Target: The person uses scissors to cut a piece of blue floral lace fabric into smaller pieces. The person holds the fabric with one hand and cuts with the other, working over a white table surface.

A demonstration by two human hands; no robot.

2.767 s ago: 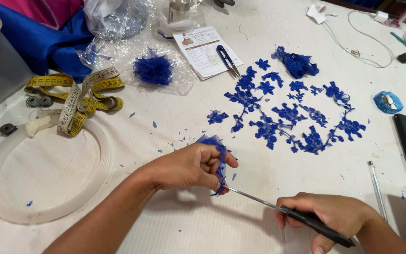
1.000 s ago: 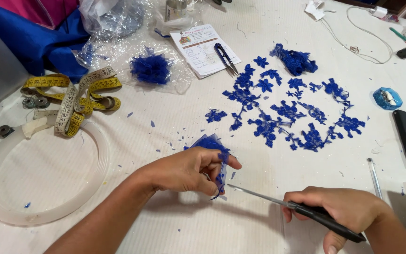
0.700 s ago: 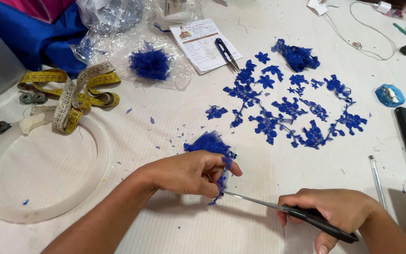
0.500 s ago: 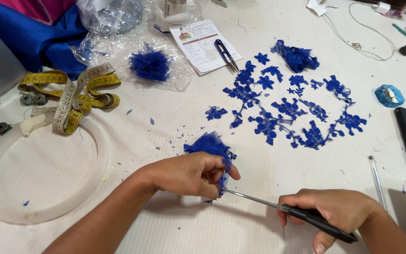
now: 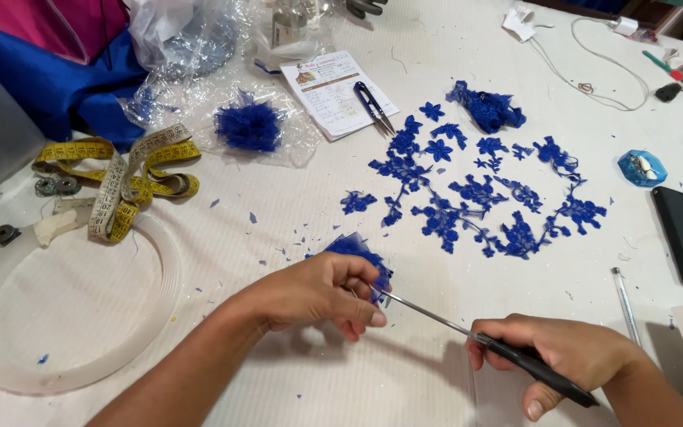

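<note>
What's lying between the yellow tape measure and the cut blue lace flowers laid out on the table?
In the head view, between the tape measure and the laid-out lace flowers lies bare white table cover with a few tiny blue scraps; a blue tuft on clear plastic sits just above that stretch.

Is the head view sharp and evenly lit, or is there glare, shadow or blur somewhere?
Head view: even, bright light and mostly sharp; soft shadows under the left hand and right hand; glare on the clear plastic wrap; scissors and blue lace piece clear; table edges bend slightly.
</note>
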